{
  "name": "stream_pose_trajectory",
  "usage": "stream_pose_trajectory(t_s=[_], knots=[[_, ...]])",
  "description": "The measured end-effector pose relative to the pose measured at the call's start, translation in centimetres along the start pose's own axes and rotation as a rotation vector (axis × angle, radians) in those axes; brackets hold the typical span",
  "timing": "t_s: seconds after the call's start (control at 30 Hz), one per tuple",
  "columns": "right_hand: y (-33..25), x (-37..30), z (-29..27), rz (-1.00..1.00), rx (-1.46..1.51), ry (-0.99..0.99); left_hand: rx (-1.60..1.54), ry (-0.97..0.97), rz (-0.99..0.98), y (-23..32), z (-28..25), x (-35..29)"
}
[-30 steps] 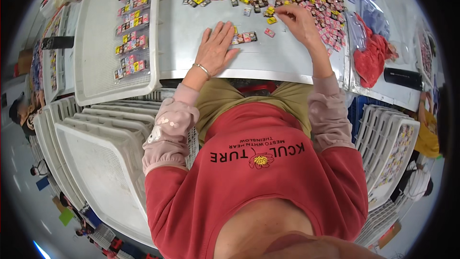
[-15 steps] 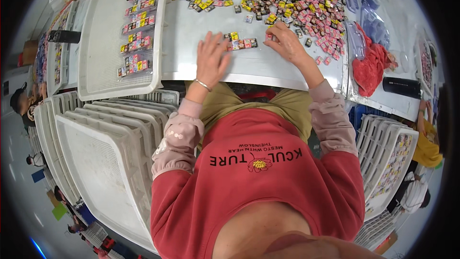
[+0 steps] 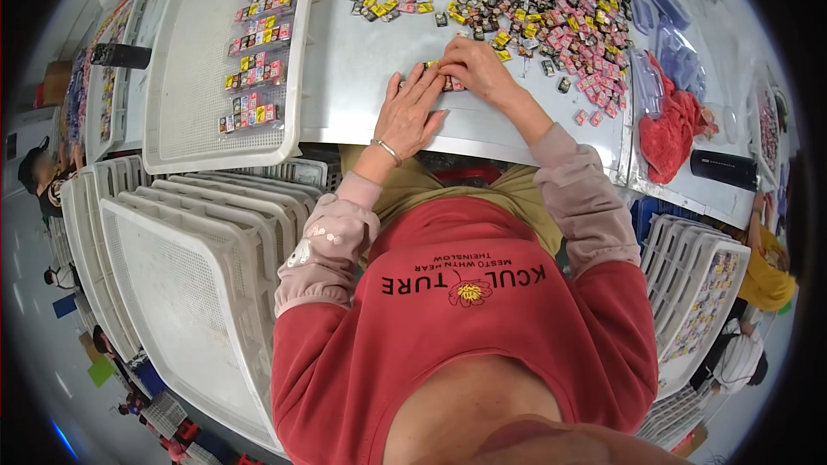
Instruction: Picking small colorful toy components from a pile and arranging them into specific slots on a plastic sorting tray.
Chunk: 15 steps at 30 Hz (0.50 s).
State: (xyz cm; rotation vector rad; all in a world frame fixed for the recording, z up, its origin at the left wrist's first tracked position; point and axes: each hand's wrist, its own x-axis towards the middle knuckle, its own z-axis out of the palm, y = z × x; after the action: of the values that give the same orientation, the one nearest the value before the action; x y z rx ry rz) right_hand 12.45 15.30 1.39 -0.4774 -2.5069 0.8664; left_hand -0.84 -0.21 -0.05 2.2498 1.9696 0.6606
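Clearly, my left hand [image 3: 407, 119] lies over the row of small blocks [image 3: 455, 83], its fingers straight and close together, the thumb apart. My right hand [image 3: 482, 71] bends its fingertips inward at the row's right end; whether they pinch a block, I cannot tell. The row sits on the pale tabletop [image 3: 353, 60], mostly hidden by my fingers. If I press harder from one side, I judge the row could buckle, and a sideways knock from my right fingers could scatter its end pieces. Farther out, a careless sweep might drag strays in from the loose heap [image 3: 534, 13]. Against the earlier view, where the row shows mostly bare between my parted hands, my left now covers it and my right has come in close.
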Motion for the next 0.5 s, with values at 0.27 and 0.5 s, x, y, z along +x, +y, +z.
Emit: stream_pose_trajectory(t_s=[0.27, 0.5], knots=[[0.0, -1.5, 0.6, -0.035, -0.125, 0.146, -0.059, 0.003, -0.023, 0.1, -0.3, -0.1], [-0.9, -0.6, 0.1, 0.080, 0.009, 0.017, -0.060, -0.001, -0.032, 0.1, -0.2, -0.1]])
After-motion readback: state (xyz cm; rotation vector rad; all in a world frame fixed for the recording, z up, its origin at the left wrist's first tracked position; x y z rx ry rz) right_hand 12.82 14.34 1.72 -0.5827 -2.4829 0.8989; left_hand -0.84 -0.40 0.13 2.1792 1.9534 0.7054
